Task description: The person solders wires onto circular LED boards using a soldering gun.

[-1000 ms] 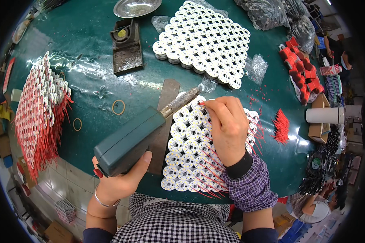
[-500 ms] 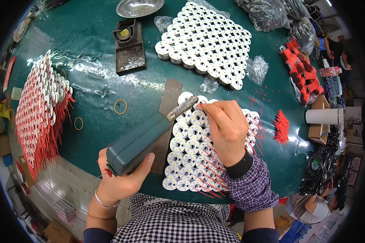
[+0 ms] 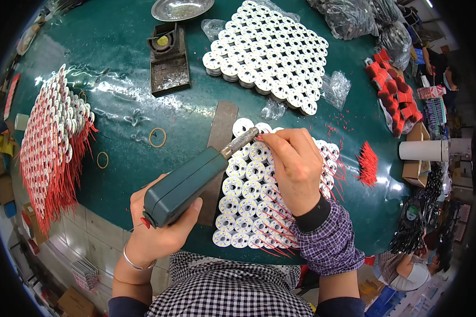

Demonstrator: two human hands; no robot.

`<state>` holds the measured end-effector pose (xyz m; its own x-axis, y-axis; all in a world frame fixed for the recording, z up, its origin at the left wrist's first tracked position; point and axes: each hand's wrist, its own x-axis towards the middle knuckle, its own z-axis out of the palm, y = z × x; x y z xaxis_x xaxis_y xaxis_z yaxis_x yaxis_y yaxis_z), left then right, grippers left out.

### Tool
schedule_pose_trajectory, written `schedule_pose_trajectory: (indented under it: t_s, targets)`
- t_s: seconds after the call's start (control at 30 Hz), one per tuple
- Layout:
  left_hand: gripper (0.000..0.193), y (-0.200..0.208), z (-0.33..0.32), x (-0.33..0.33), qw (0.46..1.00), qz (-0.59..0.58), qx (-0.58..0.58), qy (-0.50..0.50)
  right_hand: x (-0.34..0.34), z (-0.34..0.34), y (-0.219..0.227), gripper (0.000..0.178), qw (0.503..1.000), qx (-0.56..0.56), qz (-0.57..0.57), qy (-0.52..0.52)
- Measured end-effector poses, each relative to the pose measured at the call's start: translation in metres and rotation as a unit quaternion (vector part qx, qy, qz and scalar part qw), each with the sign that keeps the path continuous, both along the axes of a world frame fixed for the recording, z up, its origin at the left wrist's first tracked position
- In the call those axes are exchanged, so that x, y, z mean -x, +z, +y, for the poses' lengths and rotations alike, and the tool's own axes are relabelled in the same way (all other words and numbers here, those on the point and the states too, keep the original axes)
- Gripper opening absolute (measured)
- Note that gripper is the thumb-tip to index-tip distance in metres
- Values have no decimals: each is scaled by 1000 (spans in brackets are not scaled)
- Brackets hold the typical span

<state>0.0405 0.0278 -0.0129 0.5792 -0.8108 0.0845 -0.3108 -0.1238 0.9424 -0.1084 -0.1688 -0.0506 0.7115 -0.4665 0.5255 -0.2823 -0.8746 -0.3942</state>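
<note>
My left hand [image 3: 161, 227] is wrapped round the handle of a dark green soldering gun [image 3: 185, 185]. Its metal tip reaches up and right to the top row of white round LED boards [image 3: 243, 189], laid out in close rows before me. My right hand [image 3: 300, 171] pinches a short red wire [image 3: 259, 138] close to that tip, over a board there. Whether the tip touches the board cannot be made out. Thin red wires [image 3: 272, 227] stick out from the boards on the near and right side of the block. My right hand and sleeve hide part of the rows.
Beyond lies a larger block of stacked white boards [image 3: 269, 53]. At the left stand boards with red wires [image 3: 53, 153]. A dark metal box [image 3: 169, 68], metal dish [image 3: 182, 8], rubber bands [image 3: 157, 138], a red wire pile [image 3: 367, 164] and red spools [image 3: 394, 95] surround the work.
The soldering gun and my left hand have shifted slightly right. My right hand has moved only a little, still pinching the red wire. The near block of boards has shifted very slightly.
</note>
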Motion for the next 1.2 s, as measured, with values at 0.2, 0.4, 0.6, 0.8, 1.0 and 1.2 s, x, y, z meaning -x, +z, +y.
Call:
schedule_pose_trajectory:
  t_s: [0.2, 0.4, 0.6, 0.8, 1.0, 1.2]
  targets:
    - [17, 0, 7, 0, 999, 34, -18, -1, -1, 0, 1, 23, 1000, 3, 1, 2]
    - [43, -7, 28, 4, 997, 65, 10, 35, 0, 1, 2, 23, 1000, 27, 7, -6]
    - [43, -8, 33, 4, 999, 44, 6, 29, 6, 9, 18, 22, 1000, 17, 6, 7]
    - [44, -7, 34, 2, 999, 26, 4, -18, 18, 14, 21, 23, 1000, -24, 14, 1]
    - [22, -5, 17, 10, 999, 4, 18, 35, 16, 12, 15, 23, 1000, 0, -14, -12]
    - [16, -9, 7, 7, 994, -105, 21, 14, 3, -1, 9, 21, 1000, 7, 17, 18]
